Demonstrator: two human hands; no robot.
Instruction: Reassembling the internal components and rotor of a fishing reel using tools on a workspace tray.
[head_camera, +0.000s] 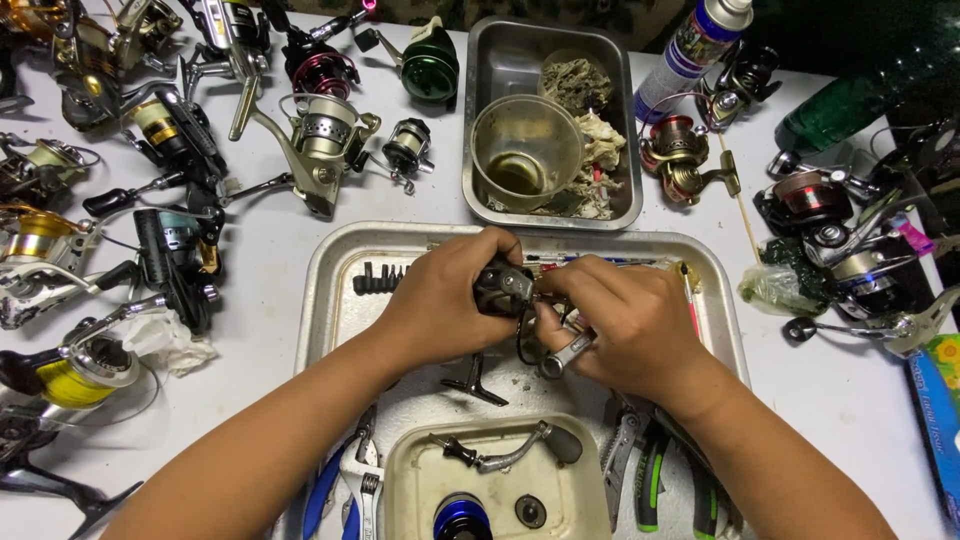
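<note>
My left hand (440, 300) grips a dark fishing reel body (502, 287) over a large metal tray (330, 270). Its black foot (474, 380) hangs down below my wrist. My right hand (628, 318) is closed on a small silver wrench (566, 356) and presses against the right side of the reel body. The two hands touch at the middle of the tray. The reel's inner parts are hidden by my fingers.
A cream tub (410, 480) near me holds a crank handle (500, 452) and a blue spool (462, 515). Pliers (650, 480) lie in the tray. A second metal tray (480, 60) behind holds a plastic cup (525, 150). Several reels crowd the left (320, 140) and right (830, 230) of the white table. A spray can (690, 45) stands at the back.
</note>
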